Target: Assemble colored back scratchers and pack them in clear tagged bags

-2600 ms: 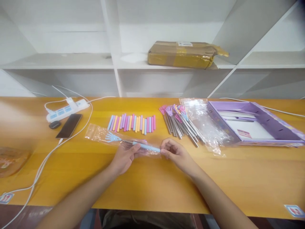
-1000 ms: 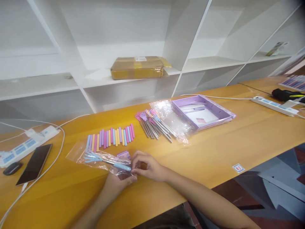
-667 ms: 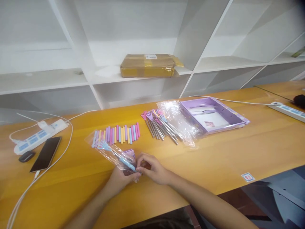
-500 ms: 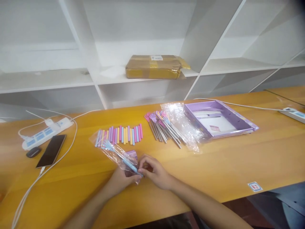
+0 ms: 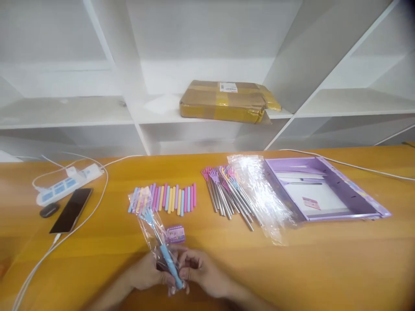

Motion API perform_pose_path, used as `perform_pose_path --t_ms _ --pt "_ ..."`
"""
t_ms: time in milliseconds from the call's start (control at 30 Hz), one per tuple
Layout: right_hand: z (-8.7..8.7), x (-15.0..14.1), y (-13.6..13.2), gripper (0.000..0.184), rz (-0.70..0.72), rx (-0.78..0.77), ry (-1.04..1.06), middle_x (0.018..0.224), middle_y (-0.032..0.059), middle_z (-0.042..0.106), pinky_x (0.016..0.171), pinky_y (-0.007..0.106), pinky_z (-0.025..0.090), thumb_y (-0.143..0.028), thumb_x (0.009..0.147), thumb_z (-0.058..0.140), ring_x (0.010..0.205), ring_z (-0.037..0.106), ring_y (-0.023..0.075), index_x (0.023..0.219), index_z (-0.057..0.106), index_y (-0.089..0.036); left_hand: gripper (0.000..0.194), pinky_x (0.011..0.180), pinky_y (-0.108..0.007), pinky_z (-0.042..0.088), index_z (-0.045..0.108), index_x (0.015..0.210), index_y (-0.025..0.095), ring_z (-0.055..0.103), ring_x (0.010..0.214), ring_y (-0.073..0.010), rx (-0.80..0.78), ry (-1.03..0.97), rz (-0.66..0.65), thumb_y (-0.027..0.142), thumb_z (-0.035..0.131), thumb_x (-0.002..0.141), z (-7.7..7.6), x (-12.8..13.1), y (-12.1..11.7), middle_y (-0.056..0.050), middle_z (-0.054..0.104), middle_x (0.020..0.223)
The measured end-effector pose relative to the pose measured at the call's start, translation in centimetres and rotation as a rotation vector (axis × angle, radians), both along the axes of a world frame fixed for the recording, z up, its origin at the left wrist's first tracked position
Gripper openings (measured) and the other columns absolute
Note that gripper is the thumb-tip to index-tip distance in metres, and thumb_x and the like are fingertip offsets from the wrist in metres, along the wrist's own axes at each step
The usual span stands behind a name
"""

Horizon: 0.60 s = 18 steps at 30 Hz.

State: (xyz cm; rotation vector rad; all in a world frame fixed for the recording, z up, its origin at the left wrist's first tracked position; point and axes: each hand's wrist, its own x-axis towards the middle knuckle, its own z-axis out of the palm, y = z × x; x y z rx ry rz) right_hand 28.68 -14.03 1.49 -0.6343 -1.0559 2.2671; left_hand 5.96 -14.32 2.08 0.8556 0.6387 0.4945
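Note:
A light-blue back scratcher point(image 5: 170, 265) with a hand-shaped head lies inside a clear plastic bag point(image 5: 147, 235). My left hand point(image 5: 152, 272) is closed around the bagged scratcher near its handle. On the other side, my right hand point(image 5: 202, 270) pinches the bag by the handle's lower end. Just beyond my fingers lies a small purple printed card point(image 5: 175, 233). Behind the scratcher's head a row of pastel handle tubes point(image 5: 168, 198) rests on the table. To their right is a pile of metal-rod back scratchers point(image 5: 227, 194) with coloured hand heads.
A stack of clear bags point(image 5: 259, 194) leans against a purple box point(image 5: 350, 194) holding some cards. At left are a power strip point(image 5: 69, 183), a phone point(image 5: 71, 211), a black mouse-like object point(image 5: 49, 210) and white cables. A taped carton point(image 5: 223, 101) sits on the shelf.
The view has shifted, so the table items sit lower in the picture. My hands have drawn the bagged back scratcher nearer to me and turned it more upright; the purple card now shows more fully.

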Motion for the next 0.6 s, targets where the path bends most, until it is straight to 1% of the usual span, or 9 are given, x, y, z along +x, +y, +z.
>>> perform_pose_path --t_ms 33,100,200,267,367,433,500,567,600 --pt "-0.1 -0.1 0.3 0.055 -0.007 0.001 0.008 0.079 0.0010 0.071 0.059 0.025 0.052 -0.063 0.083 0.089 0.063 0.066 0.0124 0.085 0.059 -0.018 0.080 0.065 -0.028 0.058 0.060 0.146 0.023 0.076 0.072 -0.0193 0.003 0.000 0.002 0.047 0.097 0.079 0.2 -0.1 0.2 -0.007 0.081 0.090" --pt "-0.5 -0.2 1.1 0.055 0.025 0.006 -0.007 0.078 0.0007 0.070 0.059 0.025 0.053 -0.063 0.081 0.091 0.060 0.064 0.0114 0.085 0.061 -0.016 0.071 0.066 -0.028 0.059 0.065 0.138 0.021 0.075 0.073 -0.0184 0.017 -0.007 0.001 0.047 0.096 0.079 0.8 0.1 0.4 -0.006 0.079 0.089" --pt "-0.8 0.4 2.3 0.055 0.139 -0.006 -0.048 0.075 0.0003 0.070 0.062 0.027 0.055 -0.059 0.076 0.095 0.058 0.063 0.0108 0.083 0.064 -0.014 0.057 0.068 -0.029 0.061 0.067 0.126 0.022 0.076 0.083 -0.0206 0.024 -0.039 0.033 0.046 0.094 0.082 1.2 0.6 0.2 -0.007 0.076 0.100" --pt "-0.7 1.0 2.8 0.055 0.202 -0.017 -0.048 0.077 0.0008 0.071 0.065 0.028 0.056 -0.058 0.075 0.096 0.058 0.064 0.0106 0.084 0.066 -0.013 0.053 0.069 -0.029 0.061 0.066 0.126 0.025 0.077 0.091 -0.0227 0.007 -0.049 0.024 0.043 0.093 0.084 1.1 0.9 -0.1 -0.007 0.074 0.107" --pt "-0.3 1.8 3.5 0.056 0.266 -0.005 -0.053 0.075 -0.0003 0.070 0.066 0.028 0.057 -0.062 0.073 0.095 0.059 0.066 0.0117 0.086 0.069 -0.014 0.057 0.071 -0.031 0.060 0.063 0.132 0.028 0.075 0.090 -0.0218 0.005 -0.028 -0.038 0.046 0.091 0.085 0.7 1.1 -0.2 -0.007 0.072 0.108" --pt "-0.3 2.3 3.9 0.058 0.297 0.005 -0.079 0.071 -0.0020 0.069 0.065 0.027 0.057 -0.065 0.071 0.095 0.059 0.066 0.0119 0.085 0.070 -0.014 0.055 0.076 -0.033 0.060 0.062 0.138 0.031 0.074 0.092 -0.0219 0.078 0.038 -0.068 0.049 0.084 0.091 0.8 1.3 0.2 -0.008 0.072 0.113" --pt "-0.7 2.8 4.4 0.060 0.338 -0.008 -0.099 0.071 -0.0025 0.069 0.065 0.026 0.058 -0.067 0.068 0.095 0.059 0.066 0.0110 0.082 0.069 -0.015 0.046 0.086 -0.038 0.061 0.066 0.139 0.036 0.073 0.103 -0.0259 0.219 0.126 -0.134 0.050 0.076 0.097 1.6 1.6 0.8 -0.009 0.074 0.121" --pt "-1.1 3.3 4.6 0.062 0.385 -0.012 -0.105 0.074 -0.0014 0.072 0.067 0.026 0.059 -0.067 0.062 0.098 0.063 0.069 0.0114 0.076 0.066 -0.016 0.036 0.100 -0.042 0.058 0.073 0.133 0.041 0.071 0.118 -0.0305 0.371 0.219 -0.210 0.049 0.072 0.098 2.6 1.9 1.1 -0.007 0.076 0.126" --pt "-1.2 3.6 4.6 0.063 0.401 0.003 -0.104 0.077 -0.0003 0.073 0.070 0.027 0.060 -0.066 0.058 0.099 0.067 0.070 0.0125 0.074 0.065 -0.016 0.031 0.106 -0.043 0.056 0.076 0.129 0.043 0.070 0.122 -0.0318 0.428 0.267 -0.227 0.048 0.071 0.098 3.1 1.9 1.1 -0.006 0.077 0.127"
